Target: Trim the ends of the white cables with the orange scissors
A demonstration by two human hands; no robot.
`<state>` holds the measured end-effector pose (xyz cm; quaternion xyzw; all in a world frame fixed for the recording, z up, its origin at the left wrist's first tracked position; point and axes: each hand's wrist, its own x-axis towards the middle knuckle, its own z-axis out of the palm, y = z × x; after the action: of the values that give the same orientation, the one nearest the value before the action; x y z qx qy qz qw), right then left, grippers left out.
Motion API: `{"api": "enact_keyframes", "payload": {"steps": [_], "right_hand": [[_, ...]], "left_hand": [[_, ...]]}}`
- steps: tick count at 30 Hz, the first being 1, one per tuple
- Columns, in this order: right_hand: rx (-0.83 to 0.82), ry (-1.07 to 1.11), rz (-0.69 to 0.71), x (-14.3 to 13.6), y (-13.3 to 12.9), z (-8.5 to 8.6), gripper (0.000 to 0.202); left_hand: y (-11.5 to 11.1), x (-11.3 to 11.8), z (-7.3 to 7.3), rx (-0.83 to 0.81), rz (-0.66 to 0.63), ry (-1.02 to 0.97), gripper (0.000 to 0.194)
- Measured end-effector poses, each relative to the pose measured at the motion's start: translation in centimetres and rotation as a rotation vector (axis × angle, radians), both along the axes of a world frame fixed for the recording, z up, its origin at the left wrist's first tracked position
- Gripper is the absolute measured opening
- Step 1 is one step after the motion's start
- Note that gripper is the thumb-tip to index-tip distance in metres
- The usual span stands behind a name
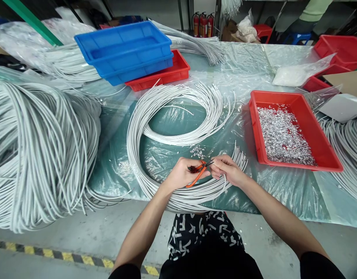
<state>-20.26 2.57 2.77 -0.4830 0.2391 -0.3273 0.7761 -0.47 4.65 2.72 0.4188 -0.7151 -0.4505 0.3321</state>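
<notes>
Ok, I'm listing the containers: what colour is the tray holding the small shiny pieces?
The tray is red; it shows best in the head view.

Black shorts (pixel 206 232), white letter print (pixel 182 224), an E

Workshop with cable coils (pixel 134 135), fire extinguishers (pixel 203 25)

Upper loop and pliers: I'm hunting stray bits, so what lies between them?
Between the upper loop and the pliers, some silvery bits lie on the plastic sheet, in the head view.
</notes>
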Motion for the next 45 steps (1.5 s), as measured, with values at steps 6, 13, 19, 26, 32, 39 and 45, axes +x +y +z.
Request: {"api": "enact_keyframes", "payload": {"steps": [6,13,19,26,32,39,45], "right_hand": [[-0.047,0.006,0.017,-0.17,-0.07,-0.09,0.047],[-0.133,0.036,0.002,-0.36,-0.15,0.03,0.048],[-0.116,0.01,0.008,-0.35,-0.08,0.2,0.047],[-0.061,-0.009,0.02,-0.35,0.02,0.21,0.045],[-0.037,-0.022,0.025,-0.27,0.06,0.18,0.044],[-0.029,-0.012,0.028,-0.24,0.07,0.33,0.045],[-0.008,-0.026,0.056,-0.28,-0.01,0.37,0.047]], "left_hand": [[-0.04,0.02,-0.19,-0.048,0.016,-0.011,0.043],[-0.09,-0.01,-0.44,-0.132,0.039,-0.024,0.039],[-0.11,-0.08,-0.33,-0.163,0.053,-0.025,0.037],[-0.03,-0.1,-0.38,-0.153,0.066,-0.036,0.038],[-0.03,-0.11,-0.26,-0.157,0.058,-0.05,0.039],[-0.07,-0.07,-0.31,-0.164,0.06,-0.047,0.038],[-0.02,0.02,-0.28,-0.147,0.033,-0.042,0.039]]}}
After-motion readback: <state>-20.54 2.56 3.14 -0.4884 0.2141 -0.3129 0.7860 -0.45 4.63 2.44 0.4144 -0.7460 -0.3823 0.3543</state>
